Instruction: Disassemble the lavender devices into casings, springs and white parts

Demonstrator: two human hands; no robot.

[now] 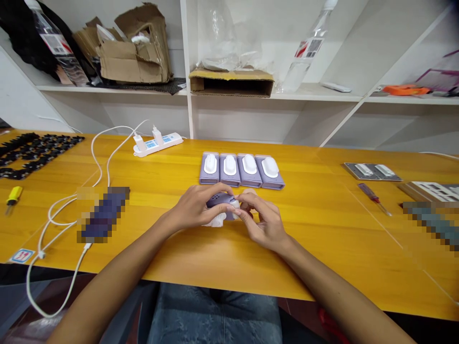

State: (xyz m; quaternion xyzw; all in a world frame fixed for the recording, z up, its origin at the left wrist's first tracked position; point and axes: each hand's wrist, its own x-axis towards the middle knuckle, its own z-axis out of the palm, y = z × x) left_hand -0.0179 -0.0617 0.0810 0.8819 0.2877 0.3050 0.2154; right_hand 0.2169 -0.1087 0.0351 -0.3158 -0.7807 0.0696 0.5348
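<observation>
I held a smooth plastic device (pixel 217 199); the table (pixel 186 267) looked like glossy wood, the torn box (pixel 134 62) matt cardboard, my jeans (pixel 218 317) cloth.

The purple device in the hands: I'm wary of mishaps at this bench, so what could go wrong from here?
The purple device, held between the left hand and right hand, might slip. The row of purple boxes stands just beyond the hands, so a knock could shift one. A loop of white cable hangs off the table near the left forearm, which might snag it and tug the dark item plugged in.
</observation>
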